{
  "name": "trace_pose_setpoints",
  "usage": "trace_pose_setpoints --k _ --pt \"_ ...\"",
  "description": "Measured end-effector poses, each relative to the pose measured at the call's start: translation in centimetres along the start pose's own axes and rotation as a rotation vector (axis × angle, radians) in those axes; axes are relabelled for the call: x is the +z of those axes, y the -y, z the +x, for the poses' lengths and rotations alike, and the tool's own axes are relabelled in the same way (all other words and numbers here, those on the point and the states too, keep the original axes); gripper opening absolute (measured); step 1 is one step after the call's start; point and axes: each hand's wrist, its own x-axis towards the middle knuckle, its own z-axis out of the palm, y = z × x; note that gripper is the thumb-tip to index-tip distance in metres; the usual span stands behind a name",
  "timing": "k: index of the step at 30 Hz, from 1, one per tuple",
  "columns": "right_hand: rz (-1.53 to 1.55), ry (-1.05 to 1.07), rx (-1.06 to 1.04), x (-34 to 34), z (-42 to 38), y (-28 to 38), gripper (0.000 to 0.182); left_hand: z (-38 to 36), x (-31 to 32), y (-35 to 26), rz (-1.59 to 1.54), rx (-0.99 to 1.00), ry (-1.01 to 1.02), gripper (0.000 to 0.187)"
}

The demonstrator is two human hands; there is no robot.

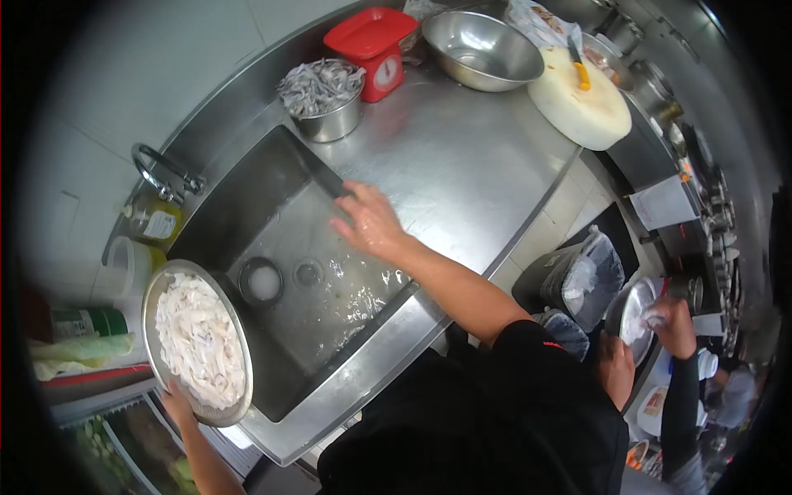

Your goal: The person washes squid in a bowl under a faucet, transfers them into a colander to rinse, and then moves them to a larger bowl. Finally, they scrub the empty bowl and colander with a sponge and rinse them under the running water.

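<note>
My left hand (177, 405) grips the lower rim of a wide metal bowl (148, 318), the fingers partly hidden beneath it. Pale whitish strips (202, 342) that look like cut seafood fill the bowl, which overlaps the left end of the steel sink (280, 379). Over the sink's right side, close to its edge, my right hand (370, 221) is wet and empty, with the fingers apart. In the basin below lie a small round container (261, 280), a drain (308, 273) and shallow water.
A metal pot (332, 124) of greyish strips stands behind the sink beside a red scale (384, 54). Farther right are a steel bowl (483, 54) and a round cutting board (582, 103) with a yellow-handled knife (582, 76). Another person's hands (672, 326) work over a bowl at right.
</note>
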Motion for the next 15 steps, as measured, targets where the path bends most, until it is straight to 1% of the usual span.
trace_pose_setpoints --k 3,5,7,8,10,11,12,13,14,15 --pt "-0.231 -0.186 0.199 -2.5 0.6 -3.2 0.054 -1.1 -1.1 -2.2 -0.005 -0.046 0.047 0.052" --pt "-0.376 -0.196 0.441 -2.8 1.0 -6.4 0.069 -1.1 -1.0 -2.1 -0.049 -0.031 0.045 0.048" --pt "-0.514 -0.221 0.624 -3.2 1.9 -10.3 0.085 -0.6 -0.7 -1.0 -0.069 -0.007 0.049 0.046" --pt "-0.525 -0.21 0.668 -3.0 2.8 -11.2 0.087 -1.5 -1.0 -2.4 -0.062 -0.031 0.02 0.044" --pt "-0.548 -0.175 0.764 -2.9 4.3 -11.1 0.09 -0.9 -0.8 -1.5 -0.074 -0.03 0.018 0.043" --pt "-0.572 -0.052 0.668 -1.9 5.2 -10.4 0.09 -0.7 -0.5 -1.2 -0.08 -0.028 0.025 0.042" --pt "-0.597 0.071 0.571 -0.7 6.3 -8.1 0.091 -0.5 -0.5 -1.0 -0.11 -0.035 0.052 0.042" --pt "-0.589 0.141 0.418 0.8 6.9 -5.9 0.091 -0.3 -0.5 -0.9 -0.098 -0.037 0.054 0.043" --pt "-0.517 0.212 0.224 3.0 6.8 -4.0 0.089 -0.2 -0.3 -0.7 -0.088 -0.044 0.057 0.043" --pt "-0.348 0.387 0.09 4.8 7.5 -1.5 0.086 -0.2 -0.2 -0.7 -0.082 -0.055 0.056 0.043"
